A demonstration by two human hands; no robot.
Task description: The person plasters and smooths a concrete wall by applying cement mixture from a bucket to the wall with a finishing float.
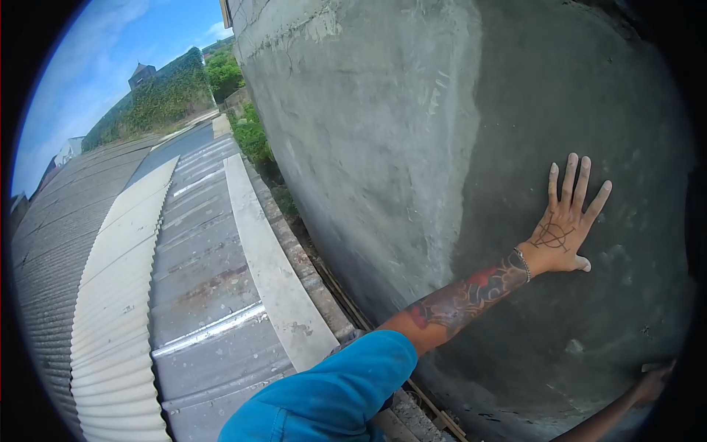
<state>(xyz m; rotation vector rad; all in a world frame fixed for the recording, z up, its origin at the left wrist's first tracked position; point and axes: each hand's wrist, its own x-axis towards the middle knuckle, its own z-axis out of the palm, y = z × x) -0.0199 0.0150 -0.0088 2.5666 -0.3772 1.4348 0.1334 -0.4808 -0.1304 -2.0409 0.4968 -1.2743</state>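
Left hand (565, 225) lies flat, fingers spread, palm against the damp grey plaster wall (412, 132) (right of centre). Right hand (652, 384), lower right corner, touches the same wall; its grip cannot be determined. Corrugated roof (184, 250) occupies the lower left.

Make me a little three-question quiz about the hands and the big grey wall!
1. True or false: the left hand lies flat on the plastered wall, fingers spread.
2. What is on the left wrist? A) a watch B) a bracelet C) a glove
3. Where does the right hand show in the head view?

Key:
1. True.
2. B.
3. At the lower right edge, against the wall; whether it holds anything cannot be told.
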